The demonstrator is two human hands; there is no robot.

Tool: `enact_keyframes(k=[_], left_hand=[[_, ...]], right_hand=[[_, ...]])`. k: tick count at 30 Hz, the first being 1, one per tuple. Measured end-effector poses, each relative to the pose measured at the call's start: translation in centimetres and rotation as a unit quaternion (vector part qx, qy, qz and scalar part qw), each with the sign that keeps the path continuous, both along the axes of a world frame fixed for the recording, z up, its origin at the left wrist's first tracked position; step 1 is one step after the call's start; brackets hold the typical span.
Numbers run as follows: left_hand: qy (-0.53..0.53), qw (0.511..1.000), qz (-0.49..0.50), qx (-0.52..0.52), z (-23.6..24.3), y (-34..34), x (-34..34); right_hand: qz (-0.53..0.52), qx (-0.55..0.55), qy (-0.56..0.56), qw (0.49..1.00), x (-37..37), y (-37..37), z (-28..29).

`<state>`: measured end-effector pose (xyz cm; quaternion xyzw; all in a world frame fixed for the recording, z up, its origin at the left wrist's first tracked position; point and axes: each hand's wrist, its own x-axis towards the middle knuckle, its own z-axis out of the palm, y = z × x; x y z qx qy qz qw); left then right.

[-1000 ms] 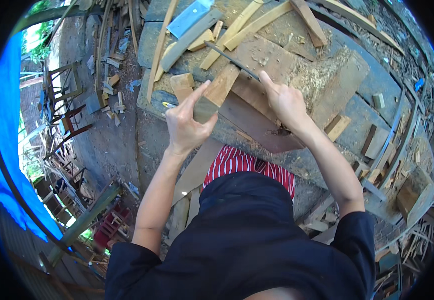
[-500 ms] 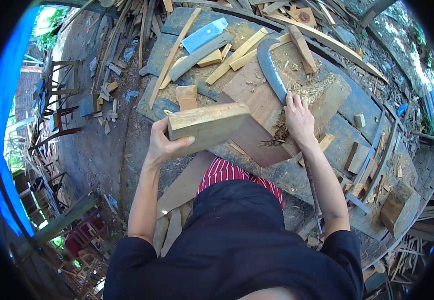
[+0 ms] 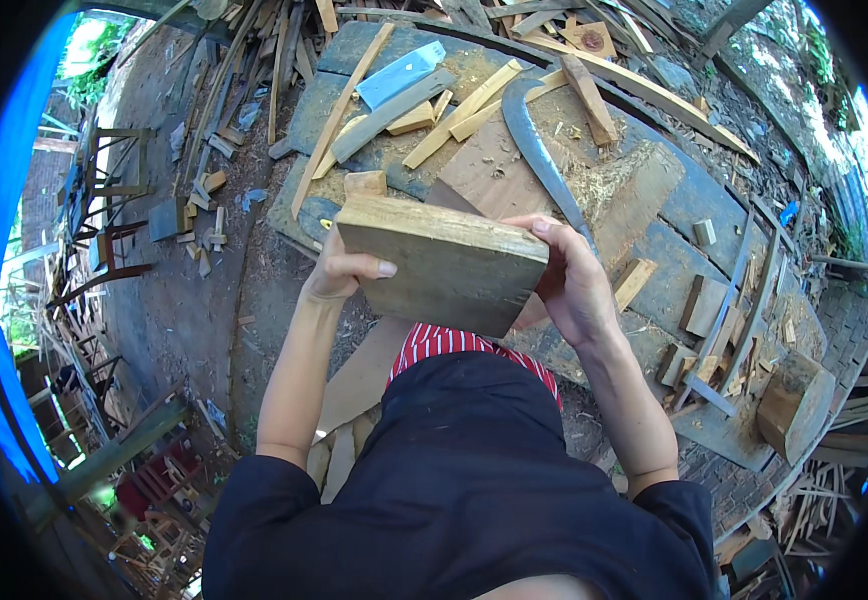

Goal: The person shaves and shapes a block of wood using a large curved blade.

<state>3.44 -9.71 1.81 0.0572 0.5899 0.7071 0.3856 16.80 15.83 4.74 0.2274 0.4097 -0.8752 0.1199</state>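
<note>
A thick rectangular wooden board (image 3: 439, 275), pale along its top edge and greyish on its face, is held up over the bench's near edge. My left hand (image 3: 339, 265) grips its left end, thumb over the face. My right hand (image 3: 574, 280) is closed on the right end, most fingers partly hidden behind it. Beyond the board, a curved metal blade (image 3: 544, 160) lies on the bench (image 3: 689, 230), its lower part hidden by board and hand. A small wood block (image 3: 364, 181) and a chip-strewn slab (image 3: 634, 190) lie close by.
Wood strips (image 3: 469, 105) and a blue rectangular object (image 3: 399, 75) lie at the bench's back. Offcuts (image 3: 704, 305) and a chunky block (image 3: 794, 410) are on the right. Wooden frames (image 3: 119, 165), scattered scraps and a blue tarp (image 3: 19, 200) are on the left.
My right hand has let go of the curved blade and now grips the board. The board has been lifted and turned, and sits more centrally between both hands.
</note>
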Motion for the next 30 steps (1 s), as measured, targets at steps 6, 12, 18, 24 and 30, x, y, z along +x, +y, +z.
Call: enact_keyframes(k=[6, 12, 18, 24, 30], left_hand=[[-0.051, 0.998, -0.003, 0.047, -1.3, 0.9, -0.6], [-0.057, 0.996, -0.031, 0.066, -0.9, 1.1, -1.3], [-0.031, 0.994, -0.063, 0.082, -2.0, 0.0, -1.7], [-0.078, 0.990, -0.049, 0.106, -3.0, -0.7, -1.5], [-0.078, 0.992, -0.048, 0.092, -3.0, -1.0, -1.2]], right_hand=[[-0.069, 0.042, 0.001, 0.997, 0.2, -1.0, 2.5], [-0.037, 0.075, 0.023, 0.996, -0.8, 0.7, 2.0], [0.017, 0.164, 0.056, 0.985, -1.7, 1.1, 1.8], [0.037, 0.179, 0.089, 0.979, -1.9, 1.3, 3.5], [0.102, 0.200, 0.136, 0.965, -2.6, 2.1, 3.8]])
